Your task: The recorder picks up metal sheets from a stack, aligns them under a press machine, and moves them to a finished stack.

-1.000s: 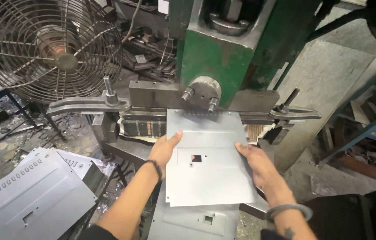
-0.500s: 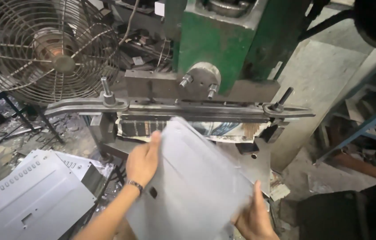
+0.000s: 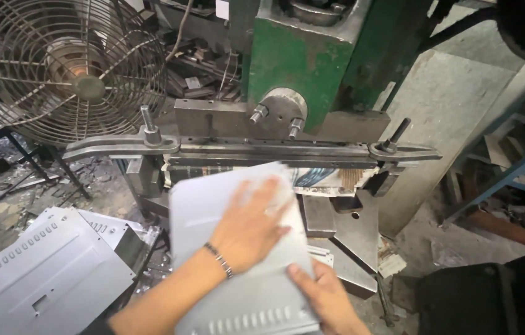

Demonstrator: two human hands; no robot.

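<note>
Fan (image 3: pixel 70 68) left of press (image 3: pixel 300 68) (panel (image 3: pixel 237 248) before)

Your view is evenly lit by soft light that seems to come from above, with no hard shadows. The grey metal sheet (image 3: pixel 237 248) is smeared by motion blur, most at its upper edge, and your left hand (image 3: pixel 250 223) on it is soft too, while your right hand (image 3: pixel 324 298) is a little sharper. The fan (image 3: pixel 64 68) and the green press (image 3: pixel 300 56) stay crisp. The top right corner falls into deep black. Straight bars bow slightly near the edges.
</note>
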